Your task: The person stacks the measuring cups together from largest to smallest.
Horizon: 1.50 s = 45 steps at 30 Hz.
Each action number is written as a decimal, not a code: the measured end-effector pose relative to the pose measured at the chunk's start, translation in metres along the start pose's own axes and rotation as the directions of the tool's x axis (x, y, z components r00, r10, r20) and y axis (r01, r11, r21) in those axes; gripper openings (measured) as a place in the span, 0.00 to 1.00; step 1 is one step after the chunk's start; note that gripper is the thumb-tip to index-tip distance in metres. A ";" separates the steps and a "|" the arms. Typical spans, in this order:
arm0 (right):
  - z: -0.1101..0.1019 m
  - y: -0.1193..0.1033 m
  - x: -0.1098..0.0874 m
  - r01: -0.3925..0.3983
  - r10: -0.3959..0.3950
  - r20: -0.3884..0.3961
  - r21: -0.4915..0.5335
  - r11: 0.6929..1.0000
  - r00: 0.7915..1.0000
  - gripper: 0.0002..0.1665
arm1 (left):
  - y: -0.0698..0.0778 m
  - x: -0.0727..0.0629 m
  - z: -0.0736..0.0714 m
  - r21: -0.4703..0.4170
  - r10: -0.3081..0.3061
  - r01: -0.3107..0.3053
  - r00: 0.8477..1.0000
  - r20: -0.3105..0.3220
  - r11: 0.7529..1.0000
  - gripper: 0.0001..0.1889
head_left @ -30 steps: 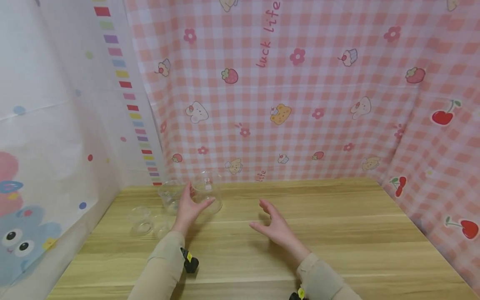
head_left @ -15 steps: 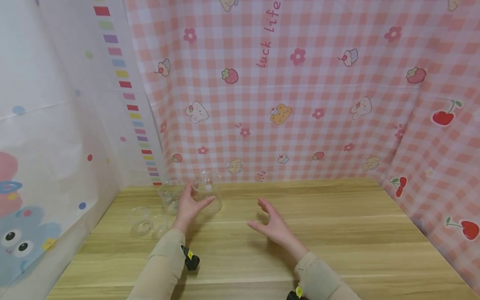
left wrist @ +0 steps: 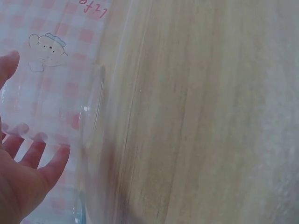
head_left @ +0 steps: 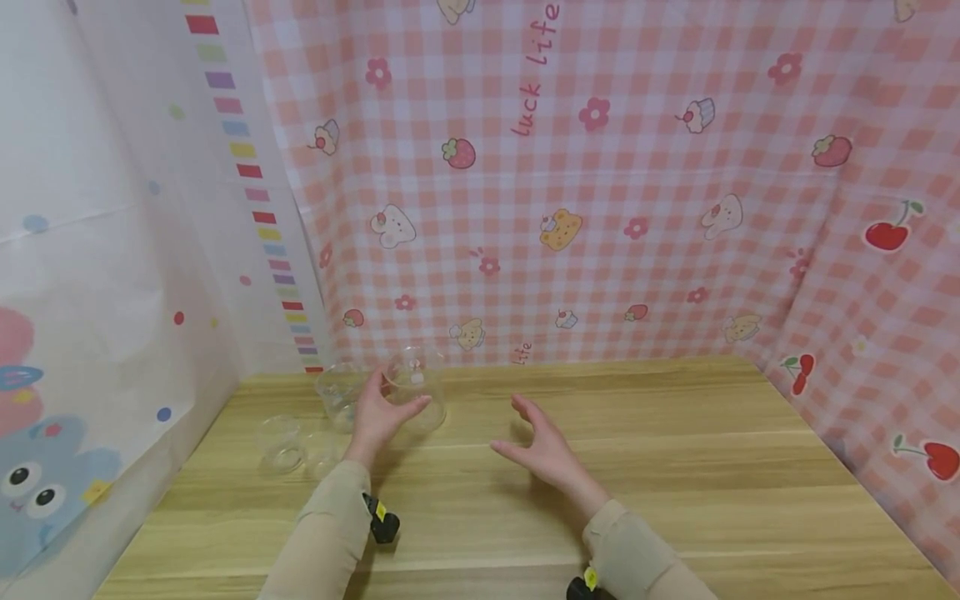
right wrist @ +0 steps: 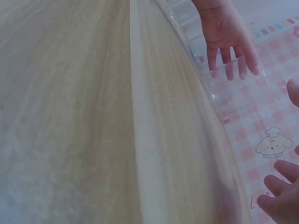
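Containers (head_left: 431, 385) stand left on the table (head_left: 675, 475), cloth (head_left: 585, 175) behind.

A cloth-walled booth (head_left: 832, 250) is enclosing the wood-grain worktop (head_left: 675, 467), as a pink checked cloth (head_left: 510, 192) is hanging behind it, a cherry-printed cloth (head_left: 900, 325) to its right and a white dotted sheet (head_left: 97, 167) to its left.

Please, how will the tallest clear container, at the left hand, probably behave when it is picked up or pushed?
The tallest clear container is probably stiff and perhaps breakable, since its transparent, shiny wall looks like glass or hard plastic. It may be slippery, because that wall looks smooth. If knocked over, it could roll, as its rim is round.
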State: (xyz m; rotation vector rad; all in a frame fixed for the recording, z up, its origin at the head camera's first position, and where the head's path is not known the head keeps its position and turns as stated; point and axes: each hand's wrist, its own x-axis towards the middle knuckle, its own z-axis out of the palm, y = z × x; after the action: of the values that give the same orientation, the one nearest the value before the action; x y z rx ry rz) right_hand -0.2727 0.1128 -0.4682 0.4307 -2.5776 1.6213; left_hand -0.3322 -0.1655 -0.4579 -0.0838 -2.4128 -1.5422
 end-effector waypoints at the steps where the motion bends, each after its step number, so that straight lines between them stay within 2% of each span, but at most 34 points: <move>1: 0.000 0.000 0.000 0.004 -0.004 -0.001 0.000 1.000 1.000 0.50 | 0.000 -0.001 0.000 0.005 0.001 -0.001 1.000 0.000 1.000 0.47; 10: 0.002 -0.002 0.002 0.038 -0.038 -0.014 0.012 0.999 0.999 0.52 | 0.003 -0.009 0.004 0.024 0.007 -0.008 0.999 0.041 1.000 0.47; 17: 0.001 -0.002 0.002 0.077 -0.076 -0.011 0.045 0.996 0.997 0.54 | 0.016 -0.017 0.008 0.004 0.061 -0.061 0.995 0.074 0.998 0.44; 29: 0.001 -0.004 0.004 0.148 -0.150 0.003 0.118 0.982 0.989 0.56 | 0.037 -0.033 0.015 -0.094 0.135 -0.121 0.978 0.162 0.988 0.44; 34: 0.001 -0.006 0.003 0.157 -0.162 0.018 0.155 0.975 0.987 0.58 | 0.042 -0.040 0.018 -0.100 0.132 -0.114 0.973 0.189 0.988 0.41; 45: 0.003 -0.004 0.004 0.188 -0.202 0.054 0.200 0.962 0.978 0.61 | 0.049 -0.054 0.022 -0.134 0.136 -0.107 0.964 0.229 0.985 0.44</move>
State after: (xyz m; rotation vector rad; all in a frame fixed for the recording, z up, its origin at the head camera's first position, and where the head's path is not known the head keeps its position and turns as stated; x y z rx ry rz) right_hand -0.2754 0.1075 -0.4651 0.7476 -2.3445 1.8218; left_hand -0.2753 -0.1191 -0.4379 -0.4575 -2.4331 -1.7049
